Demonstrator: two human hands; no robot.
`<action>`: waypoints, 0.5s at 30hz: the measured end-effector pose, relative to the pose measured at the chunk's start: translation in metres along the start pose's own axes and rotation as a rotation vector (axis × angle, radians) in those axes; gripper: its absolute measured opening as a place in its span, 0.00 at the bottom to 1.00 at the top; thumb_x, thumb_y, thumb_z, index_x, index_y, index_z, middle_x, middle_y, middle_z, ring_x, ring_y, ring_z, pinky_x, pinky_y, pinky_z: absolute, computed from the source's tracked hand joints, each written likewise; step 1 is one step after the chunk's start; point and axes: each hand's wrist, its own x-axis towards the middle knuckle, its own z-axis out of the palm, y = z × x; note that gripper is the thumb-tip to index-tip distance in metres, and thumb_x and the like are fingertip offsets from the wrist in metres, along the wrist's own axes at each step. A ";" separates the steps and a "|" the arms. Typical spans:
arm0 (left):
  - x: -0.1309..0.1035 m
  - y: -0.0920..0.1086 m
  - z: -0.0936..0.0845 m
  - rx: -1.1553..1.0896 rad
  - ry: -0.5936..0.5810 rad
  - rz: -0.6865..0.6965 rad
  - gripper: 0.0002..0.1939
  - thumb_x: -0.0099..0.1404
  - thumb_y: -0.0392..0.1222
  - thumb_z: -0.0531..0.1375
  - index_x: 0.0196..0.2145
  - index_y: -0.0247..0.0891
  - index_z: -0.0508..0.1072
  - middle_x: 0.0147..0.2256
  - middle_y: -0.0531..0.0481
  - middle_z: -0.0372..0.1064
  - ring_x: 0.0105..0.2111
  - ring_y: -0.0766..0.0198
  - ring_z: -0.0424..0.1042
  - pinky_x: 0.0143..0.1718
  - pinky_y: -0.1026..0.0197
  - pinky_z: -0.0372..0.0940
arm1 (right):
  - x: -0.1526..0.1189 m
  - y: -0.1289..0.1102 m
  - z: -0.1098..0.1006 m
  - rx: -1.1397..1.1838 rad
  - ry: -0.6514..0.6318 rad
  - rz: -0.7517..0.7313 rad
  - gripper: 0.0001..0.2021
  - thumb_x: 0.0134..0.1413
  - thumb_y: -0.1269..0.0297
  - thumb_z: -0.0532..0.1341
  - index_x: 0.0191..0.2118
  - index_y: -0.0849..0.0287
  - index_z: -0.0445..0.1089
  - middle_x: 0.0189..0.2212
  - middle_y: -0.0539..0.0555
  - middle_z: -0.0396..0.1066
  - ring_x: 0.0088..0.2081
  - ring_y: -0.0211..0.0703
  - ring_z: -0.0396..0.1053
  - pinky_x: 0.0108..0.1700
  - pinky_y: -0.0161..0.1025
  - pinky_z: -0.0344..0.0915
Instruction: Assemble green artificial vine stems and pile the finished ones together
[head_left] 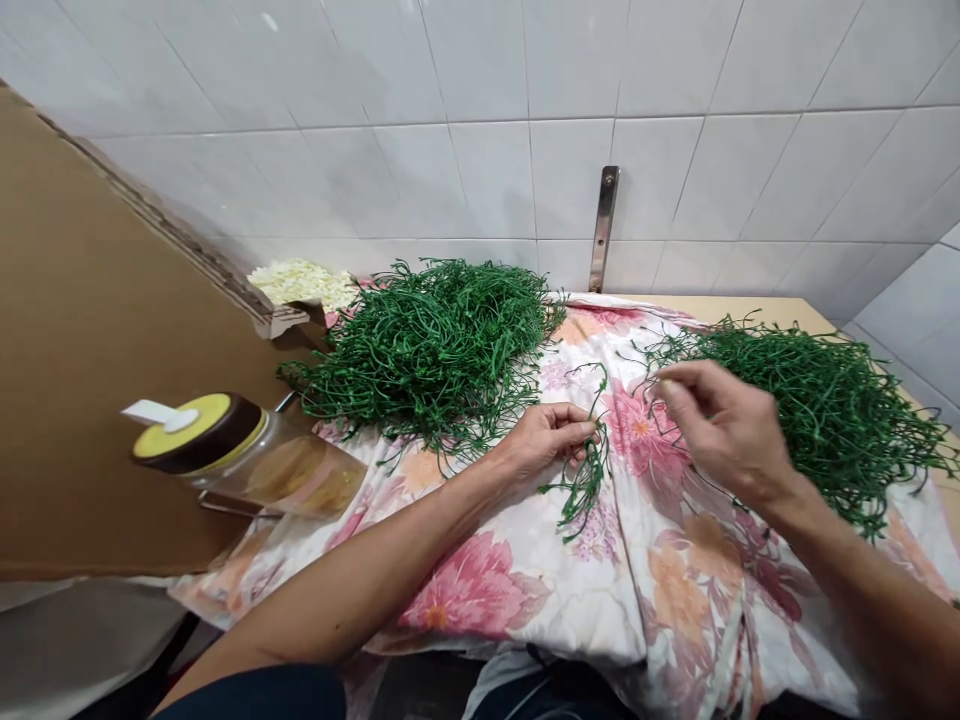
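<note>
My left hand (551,437) is closed, thumb against fingers, around a small bunch of thin green stems (586,485) that look like artificial flower stems. Their tips stick up above the fingers and the rest hangs down over a floral cloth (480,585). To the right, my right hand (724,425) pinches thumb and forefinger together at a thin green stem (651,388), partly blurred. It hovers over the near edge of a heap of green stems (817,400). A second, taller heap of green stems (435,345) lies beyond my left hand.
White-yellow small petals or flowers (304,283) are piled at the back left. A glass jar (300,470) with a yellow and dark lid leans beside a cardboard box (127,350) on the left. A metal bracket (604,230) is fixed to the tiled wall (480,170) behind.
</note>
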 end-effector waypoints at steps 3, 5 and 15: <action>0.000 -0.002 0.000 0.030 0.000 0.007 0.19 0.52 0.47 0.74 0.32 0.31 0.74 0.27 0.52 0.70 0.19 0.73 0.66 0.21 0.67 0.61 | -0.017 0.003 0.040 0.189 -0.154 0.144 0.13 0.66 0.57 0.60 0.48 0.60 0.74 0.39 0.57 0.77 0.35 0.42 0.73 0.37 0.39 0.70; 0.001 -0.004 -0.001 0.039 0.012 0.018 0.19 0.53 0.48 0.74 0.32 0.31 0.74 0.27 0.52 0.70 0.19 0.73 0.66 0.20 0.68 0.61 | -0.025 0.011 0.059 0.247 -0.192 0.198 0.14 0.67 0.55 0.58 0.48 0.60 0.73 0.38 0.56 0.77 0.36 0.42 0.73 0.39 0.39 0.69; 0.002 -0.009 -0.004 0.172 0.010 0.026 0.21 0.54 0.53 0.72 0.33 0.33 0.72 0.25 0.52 0.70 0.19 0.71 0.66 0.20 0.67 0.64 | -0.026 0.024 0.068 0.421 -0.391 0.343 0.20 0.68 0.47 0.55 0.36 0.59 0.70 0.21 0.47 0.64 0.21 0.35 0.60 0.23 0.33 0.55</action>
